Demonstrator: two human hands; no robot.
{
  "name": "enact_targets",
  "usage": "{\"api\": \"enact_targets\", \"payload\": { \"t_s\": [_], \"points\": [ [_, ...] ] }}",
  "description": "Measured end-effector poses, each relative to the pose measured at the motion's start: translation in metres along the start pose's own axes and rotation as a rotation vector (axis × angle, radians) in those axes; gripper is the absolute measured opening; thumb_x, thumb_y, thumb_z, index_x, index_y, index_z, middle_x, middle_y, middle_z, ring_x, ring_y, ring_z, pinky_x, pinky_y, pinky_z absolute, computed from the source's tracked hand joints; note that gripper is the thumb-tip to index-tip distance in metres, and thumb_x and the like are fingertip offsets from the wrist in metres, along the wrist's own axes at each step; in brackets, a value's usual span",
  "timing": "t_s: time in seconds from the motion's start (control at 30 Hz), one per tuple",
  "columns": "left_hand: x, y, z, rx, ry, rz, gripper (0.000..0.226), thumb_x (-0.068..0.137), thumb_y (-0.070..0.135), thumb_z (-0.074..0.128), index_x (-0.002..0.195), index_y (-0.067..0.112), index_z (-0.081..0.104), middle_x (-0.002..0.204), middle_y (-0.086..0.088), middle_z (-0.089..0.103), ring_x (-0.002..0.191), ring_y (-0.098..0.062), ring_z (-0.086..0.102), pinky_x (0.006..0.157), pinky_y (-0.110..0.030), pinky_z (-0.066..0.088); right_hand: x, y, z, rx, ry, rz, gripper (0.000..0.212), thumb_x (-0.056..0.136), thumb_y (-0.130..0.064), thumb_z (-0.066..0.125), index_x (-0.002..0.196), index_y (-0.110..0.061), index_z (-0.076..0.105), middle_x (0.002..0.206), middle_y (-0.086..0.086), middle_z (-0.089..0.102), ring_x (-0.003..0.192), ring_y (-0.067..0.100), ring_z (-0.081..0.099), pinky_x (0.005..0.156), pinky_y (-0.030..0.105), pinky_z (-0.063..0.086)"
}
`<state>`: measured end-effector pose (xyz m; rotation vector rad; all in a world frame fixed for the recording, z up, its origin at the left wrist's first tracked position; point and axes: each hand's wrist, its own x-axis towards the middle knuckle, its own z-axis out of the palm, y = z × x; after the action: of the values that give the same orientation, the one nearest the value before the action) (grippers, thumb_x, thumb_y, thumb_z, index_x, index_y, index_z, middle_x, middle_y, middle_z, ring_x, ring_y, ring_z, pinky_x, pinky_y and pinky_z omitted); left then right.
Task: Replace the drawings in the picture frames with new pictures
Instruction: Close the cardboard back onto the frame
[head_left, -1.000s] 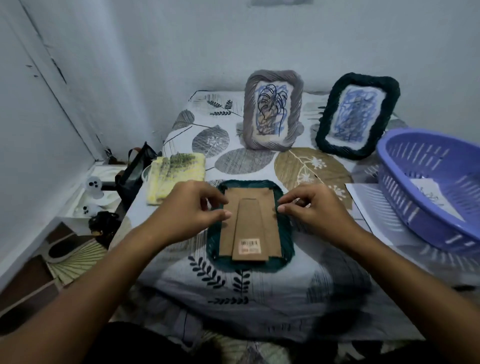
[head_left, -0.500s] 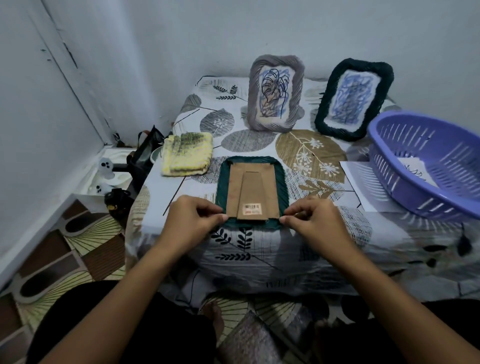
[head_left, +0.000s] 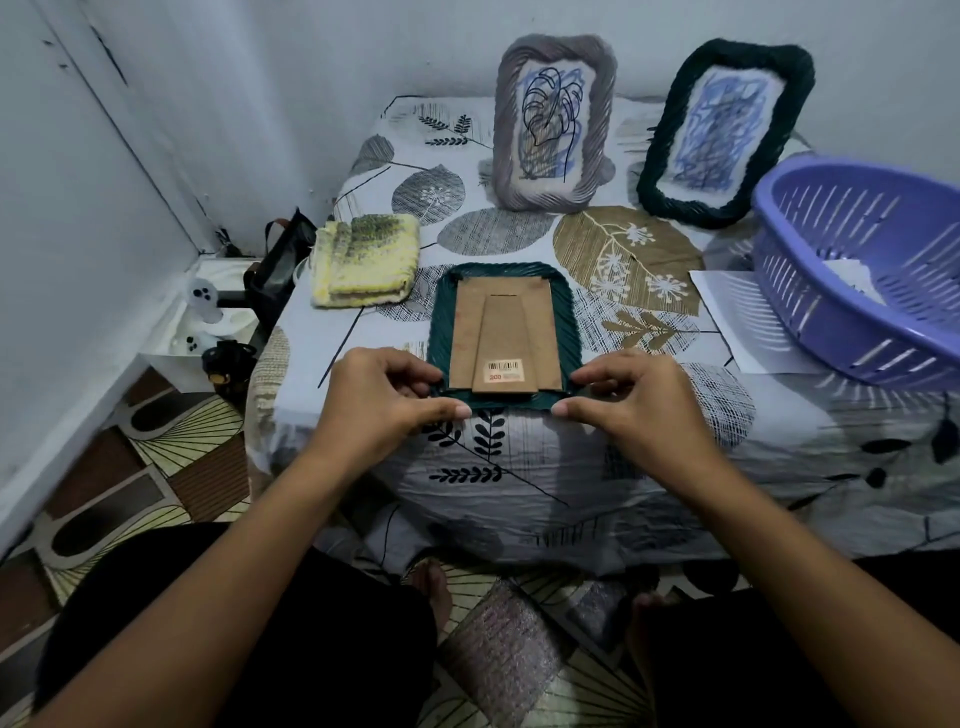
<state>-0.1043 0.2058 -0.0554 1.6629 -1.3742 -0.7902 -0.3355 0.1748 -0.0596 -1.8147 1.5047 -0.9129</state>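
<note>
Head view: a dark green picture frame (head_left: 501, 332) lies face down at the near edge of the worktop (head_left: 779, 415), which is draped in a leaf-print cloth. Its brown cardboard backing (head_left: 504, 332) faces up, with the folded stand flat along the middle and a barcode sticker (head_left: 506, 370) near the bottom. The left hand (head_left: 382, 402) pinches the frame's lower left corner, thumb at the near edge and the other fingers curled over the rim. The right hand (head_left: 639, 402) mirrors it at the lower right corner, thumb and fingers curled round the frame's edge.

At the back, two more frames stand tilted against the wall: a grey frame (head_left: 556, 122) holding a leaf line drawing over blue scribble, and to its right a dark green frame (head_left: 724, 135) holding a blue scribbled drawing. They stand near each other, apart.

A folded yellow cloth (head_left: 363, 262) lies just left of the face-down frame. On the right sits a purple slotted basket (head_left: 857, 270) with white paper inside, resting partly on a white sheet of paper (head_left: 727, 312). A dark bag (head_left: 280, 260) stands beside the worktop on the left, above the patterned floor (head_left: 156, 467).
</note>
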Motion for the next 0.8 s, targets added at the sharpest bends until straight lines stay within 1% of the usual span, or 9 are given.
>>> {"api": "enact_targets", "payload": {
  "t_s": [0.1,0.4,0.5,0.6,0.7,0.8],
  "points": [
    [0.0005,-0.0015,0.0007,0.004,0.011,0.01,0.054,0.038,0.041,0.084,0.081,0.011,0.072,0.067,-0.007,0.064,0.059,-0.013,0.055,0.066,-0.042,0.057,-0.0013,-0.0004,0.0021,0.005,0.017,-0.007,0.037,0.063,-0.023,0.086,0.095,-0.01,0.074,0.097,0.002,0.067,0.083,0.012,0.062,0.076,0.027,0.053],
    [0.0017,-0.0035,0.0025,0.049,0.028,0.058,0.053,0.042,0.038,0.085,0.084,0.008,0.073,0.07,-0.008,0.068,0.06,-0.012,0.057,0.062,-0.029,0.055,-0.0013,0.0022,0.0041,0.03,0.013,0.003,0.035,0.065,-0.019,0.084,0.098,-0.012,0.074,0.099,0.001,0.065,0.082,0.009,0.059,0.071,0.016,0.047],
    [0.0027,-0.0049,0.0028,0.06,0.024,0.08,0.05,0.044,0.035,0.086,0.084,0.007,0.074,0.069,-0.005,0.067,0.059,-0.01,0.057,0.059,-0.022,0.053,-0.0011,0.0021,0.0044,0.032,-0.002,0.005,0.034,0.067,-0.018,0.083,0.099,-0.013,0.074,0.1,0.001,0.063,0.085,0.009,0.057,0.074,0.016,0.047],
    [0.0034,-0.0065,0.0034,0.06,0.022,0.092,0.049,0.044,0.035,0.086,0.083,0.008,0.074,0.068,-0.002,0.066,0.057,-0.007,0.055,0.056,-0.016,0.05,-0.0009,0.0009,0.0042,0.035,-0.024,0.001,0.033,0.068,-0.016,0.082,0.1,-0.014,0.074,0.1,0.001,0.061,0.086,0.01,0.056,0.073,0.014,0.044],
    [0.0038,-0.0072,0.0028,0.051,0.013,0.116,0.048,0.045,0.035,0.085,0.083,0.008,0.074,0.067,-0.001,0.064,0.056,-0.002,0.053,0.055,-0.014,0.048,-0.0002,-0.0006,0.0032,0.024,-0.037,0.006,0.032,0.069,-0.016,0.082,0.1,-0.014,0.074,0.099,0.0,0.06,0.088,0.011,0.056,0.071,0.012,0.044],
    [0.0043,-0.0076,0.0026,0.06,-0.001,0.141,0.052,0.045,0.039,0.083,0.085,0.007,0.075,0.069,-0.002,0.065,0.057,-0.004,0.053,0.058,-0.02,0.05,0.0004,-0.0014,0.0019,0.032,-0.051,0.014,0.032,0.069,-0.015,0.082,0.1,-0.013,0.074,0.098,-0.002,0.059,0.088,0.01,0.056,0.072,0.013,0.044]
  ]
}}
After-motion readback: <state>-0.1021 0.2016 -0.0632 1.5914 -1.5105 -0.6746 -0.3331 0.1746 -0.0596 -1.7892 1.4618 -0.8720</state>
